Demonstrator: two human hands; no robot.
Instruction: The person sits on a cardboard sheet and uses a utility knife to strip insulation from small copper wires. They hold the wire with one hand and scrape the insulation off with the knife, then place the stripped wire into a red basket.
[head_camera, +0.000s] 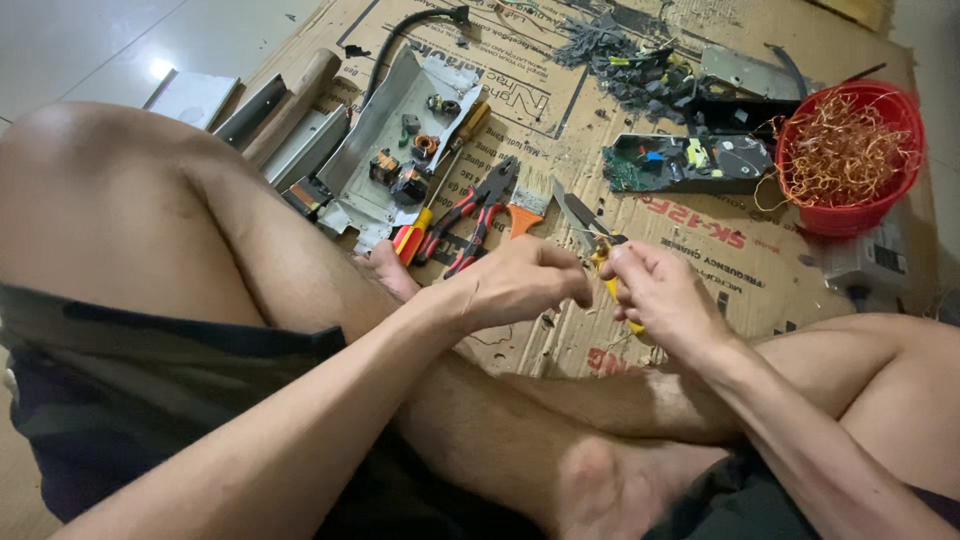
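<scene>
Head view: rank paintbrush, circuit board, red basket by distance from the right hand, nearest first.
From the right hand:
1. Paintbrush, up and to the left, beside the pliers.
2. Circuit board, straight above on the cardboard.
3. Red basket of copper wire, far upper right.

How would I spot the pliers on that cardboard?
Start at the flattened cardboard sheet on the floor. Just beyond the left hand, the pliers lie between a red-and-yellow screwdriver and an orange-handled brush. They alone have two red-and-black handles.
</scene>
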